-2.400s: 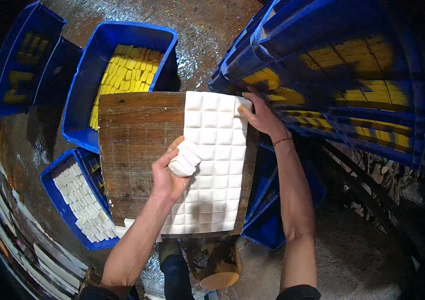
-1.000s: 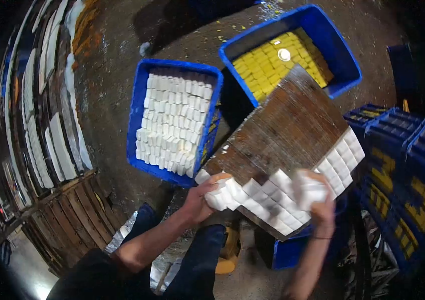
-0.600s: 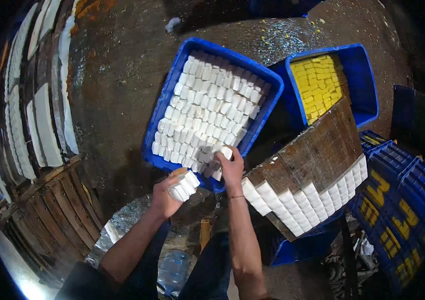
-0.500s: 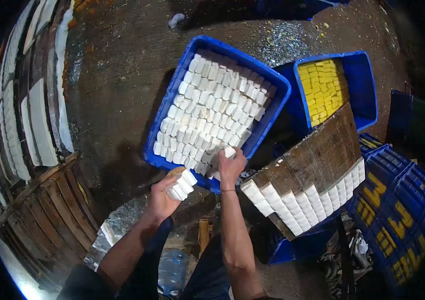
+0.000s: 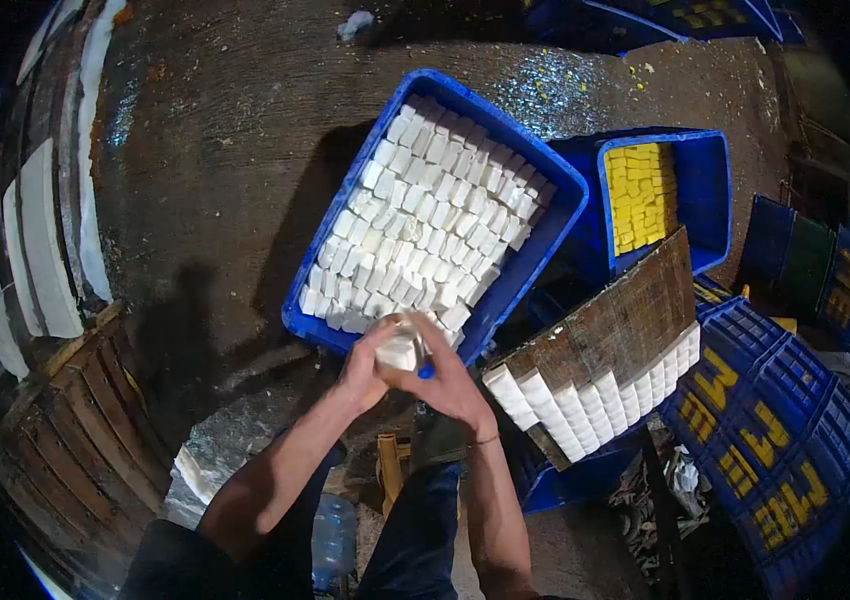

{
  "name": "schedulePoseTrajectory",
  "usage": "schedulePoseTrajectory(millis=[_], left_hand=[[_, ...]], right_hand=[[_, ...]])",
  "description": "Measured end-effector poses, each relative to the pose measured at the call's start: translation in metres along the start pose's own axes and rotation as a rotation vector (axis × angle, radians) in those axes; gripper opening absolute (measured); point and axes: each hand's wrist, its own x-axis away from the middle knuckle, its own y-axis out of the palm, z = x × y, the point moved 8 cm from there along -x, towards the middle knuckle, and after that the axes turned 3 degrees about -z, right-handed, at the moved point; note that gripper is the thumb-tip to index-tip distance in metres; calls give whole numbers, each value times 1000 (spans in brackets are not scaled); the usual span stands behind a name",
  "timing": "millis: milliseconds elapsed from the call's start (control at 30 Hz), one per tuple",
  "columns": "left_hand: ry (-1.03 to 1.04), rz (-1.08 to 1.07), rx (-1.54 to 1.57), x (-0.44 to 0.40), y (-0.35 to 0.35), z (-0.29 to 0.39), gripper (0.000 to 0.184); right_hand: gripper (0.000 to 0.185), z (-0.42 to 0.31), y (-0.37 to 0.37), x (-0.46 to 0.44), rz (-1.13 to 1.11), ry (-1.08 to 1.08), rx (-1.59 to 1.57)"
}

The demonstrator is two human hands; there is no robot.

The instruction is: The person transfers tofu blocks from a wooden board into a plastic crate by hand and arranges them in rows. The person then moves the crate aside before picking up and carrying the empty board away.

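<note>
My left hand (image 5: 360, 372) and my right hand (image 5: 448, 382) meet over the near edge of a large blue crate (image 5: 562, 200). Between them they clasp a few white tofu blocks (image 5: 400, 350); motion blurs the fingers, and part of the blocks is hidden. Packed rows of similar tofu blocks (image 5: 423, 215) fill the crate's bottom. To the right, a tilted wooden board (image 5: 617, 325) carries long, scored white tofu strips (image 5: 585, 415) along its lower edge.
Yellow blocks (image 5: 639, 200) lie in a second blue crate (image 5: 713, 200) behind the board. Lettered blue crates (image 5: 755, 440) stand at the right. A slatted wooden frame (image 5: 85, 420) and white slabs (image 5: 45, 250) are at the left. A clear plastic bottle (image 5: 333, 540) stands near my legs.
My right hand has moved left from the crate's near right corner to meet my left hand. The left hand has shifted right and slightly up with its tofu blocks. The view has turned slightly.
</note>
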Motion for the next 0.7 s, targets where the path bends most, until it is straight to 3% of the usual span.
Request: schedulePoseTrajectory(millis=[33,100,167,200,233,300,367,433,500,567,600,667,700], left_hand=[[-49,-1,137,-5,4,-5,36],[61,80,49,-5,23,26,47],[138,357,-179,-17,0,54,45],[246,364,-391,-20,-2,79,58],[535,413,-959,-34,-15,108,44],[898,384,-1659,-21,9,139,46],[877,312,-1824,-30,-5,136,56],[559,123,-2297,-41,-24,106,64],[532,118,-2294,-39,-37,97,65],[693,190,-2188,-21,-29,100,61],[565,188,-2272,-18,-22,101,59],[645,196,-2239,-24,-15,109,58],[725,197,-2197,-31,-7,113,58]], right_hand=[[68,-1,-2,-9,1,-1,1],[52,-3,-1,-37,-47,-52,-44],[34,33,5,-65,-15,107,-243],[35,27,7,-77,-4,124,-332],[35,21,9,-90,5,143,-419],[39,27,14,-117,115,150,-422],[53,21,15,-141,254,79,-249],[62,28,25,-162,343,160,62],[66,52,54,-183,308,192,86],[64,87,72,-193,417,226,-251],[64,81,67,-190,417,222,-257],[65,76,62,-174,290,287,-667],[65,83,55,-168,308,287,-667]])
